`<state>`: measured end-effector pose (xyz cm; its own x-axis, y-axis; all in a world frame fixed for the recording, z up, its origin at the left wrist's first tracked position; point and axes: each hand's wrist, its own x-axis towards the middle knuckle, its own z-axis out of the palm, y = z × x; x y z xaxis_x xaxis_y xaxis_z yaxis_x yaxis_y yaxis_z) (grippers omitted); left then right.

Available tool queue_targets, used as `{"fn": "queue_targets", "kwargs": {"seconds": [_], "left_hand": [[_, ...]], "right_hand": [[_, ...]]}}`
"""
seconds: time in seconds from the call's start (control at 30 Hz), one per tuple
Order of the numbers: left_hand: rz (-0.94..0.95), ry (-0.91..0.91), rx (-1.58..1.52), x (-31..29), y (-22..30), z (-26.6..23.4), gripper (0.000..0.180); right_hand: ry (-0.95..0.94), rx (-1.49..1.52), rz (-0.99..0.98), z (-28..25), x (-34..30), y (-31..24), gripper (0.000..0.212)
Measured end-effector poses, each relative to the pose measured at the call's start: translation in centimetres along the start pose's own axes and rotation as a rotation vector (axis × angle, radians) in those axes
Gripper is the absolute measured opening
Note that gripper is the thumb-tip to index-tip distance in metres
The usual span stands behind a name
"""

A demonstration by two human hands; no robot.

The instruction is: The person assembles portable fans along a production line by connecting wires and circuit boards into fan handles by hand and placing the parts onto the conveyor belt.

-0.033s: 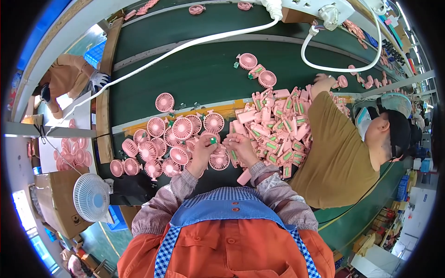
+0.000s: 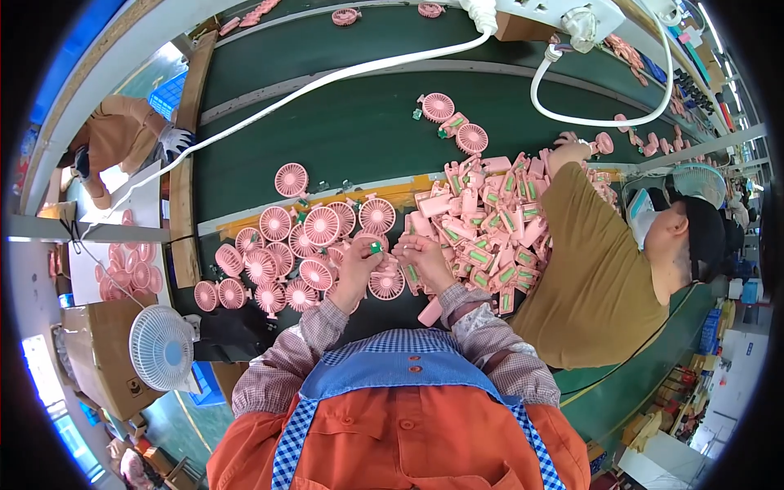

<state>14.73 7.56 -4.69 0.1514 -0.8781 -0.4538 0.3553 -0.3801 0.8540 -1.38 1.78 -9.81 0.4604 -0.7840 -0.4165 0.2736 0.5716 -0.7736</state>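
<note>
My left hand [image 2: 358, 271] is closed, with a small green circuit board [image 2: 376, 247] pinched between thumb and fingertips. Close by, my right hand [image 2: 426, 261] has its fingertips pressed together; whatever they hold is too small to make out. Just below and between the hands lies a round pink fan head [image 2: 386, 284]. More pink fan heads [image 2: 260, 266] with slotted grilles are heaped to the left. On the right is a large pile of pink fan handles [image 2: 482, 237], many showing green strips inside.
A co-worker in a brown top [image 2: 600, 269] reaches over the green conveyor belt [image 2: 359, 122] at right. A white cable [image 2: 327, 80] hangs across from a power strip [image 2: 563, 16]. At left stand a white desk fan [image 2: 161, 347] and a cardboard box [image 2: 106, 355]; another gloved hand [image 2: 175, 140] is beyond.
The co-worker's hand at right has shifted slightly. My hands and the circuit board look the same.
</note>
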Motion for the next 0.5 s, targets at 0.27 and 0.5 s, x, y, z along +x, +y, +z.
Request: {"fn": "queue_targets", "kwargs": {"seconds": [0.27, 0.5], "left_hand": [[-0.016, 0.023, 0.003, -0.2, 0.6, 0.2, 0.021], [-0.011, 0.023, -0.012, 0.0, 0.1, -0.5, 0.022]], "right_hand": [[0.088, 0.027, 0.069, -1.1, 2.1, 1.8, 0.013], [0.245, -0.204, -0.103, -1.0, 4.7, 3.2, 0.011]]}}
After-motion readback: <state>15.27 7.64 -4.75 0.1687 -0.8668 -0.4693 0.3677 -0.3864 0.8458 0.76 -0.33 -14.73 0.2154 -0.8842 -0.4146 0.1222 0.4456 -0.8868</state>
